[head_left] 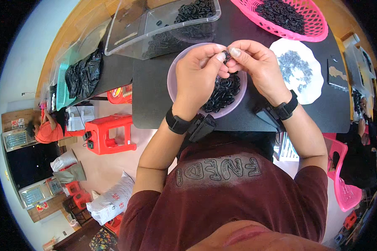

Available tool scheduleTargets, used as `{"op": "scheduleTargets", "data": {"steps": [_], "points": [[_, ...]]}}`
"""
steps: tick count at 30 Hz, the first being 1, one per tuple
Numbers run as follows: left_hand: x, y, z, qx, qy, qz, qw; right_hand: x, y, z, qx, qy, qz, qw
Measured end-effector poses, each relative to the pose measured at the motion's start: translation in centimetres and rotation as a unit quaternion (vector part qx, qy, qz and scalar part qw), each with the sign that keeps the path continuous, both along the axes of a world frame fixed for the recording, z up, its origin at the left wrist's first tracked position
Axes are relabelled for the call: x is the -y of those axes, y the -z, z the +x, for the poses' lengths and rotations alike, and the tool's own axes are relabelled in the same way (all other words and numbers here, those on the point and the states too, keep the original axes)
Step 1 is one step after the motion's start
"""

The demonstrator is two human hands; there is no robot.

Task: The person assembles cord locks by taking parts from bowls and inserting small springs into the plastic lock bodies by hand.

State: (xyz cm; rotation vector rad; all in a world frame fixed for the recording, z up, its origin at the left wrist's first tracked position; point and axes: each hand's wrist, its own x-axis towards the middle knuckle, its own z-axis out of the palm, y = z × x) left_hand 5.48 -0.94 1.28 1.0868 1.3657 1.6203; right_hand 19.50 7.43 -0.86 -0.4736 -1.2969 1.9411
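Observation:
My left hand (194,81) and my right hand (259,67) meet above a light purple bowl (171,83), fingertips pinched together. Between them is a small black ring-shaped piece (226,57), gripped by both thumbs and forefingers and partly hidden by them. Below, the bowl holds a heap of similar black rings (223,95). Just right of my right hand, a white scalloped plate (311,93) carries many tiny grey, clear-looking pieces (295,67), too small to name. Each wrist wears a black strap with a dark device on it.
A clear plastic bin (130,31) with more black pieces stands at the far left of the dark table (151,104). At the far right is a pink basket (318,23) of black rings. A black plastic bag (84,73) and red stools (109,134) lie leftward. Other people sit at both sides.

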Motion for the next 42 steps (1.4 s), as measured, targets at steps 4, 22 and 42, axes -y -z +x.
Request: {"op": "scheduleTargets", "data": {"steps": [4,22,42], "points": [[0.0,0.0,0.2,-0.004,-0.008,0.001,1.0,0.1,0.1,0.0,0.009,0.01,0.011,1.0],[0.0,0.3,-0.1,-0.053,-0.026,0.012,0.998,0.0,0.4,-0.2,-0.017,-0.024,-0.042,0.999],[-1.5,1.0,-5.7,-0.53,0.172,-0.067,0.828,-1.3,0.2,0.3,0.028,-0.07,-0.027,0.997]]}}
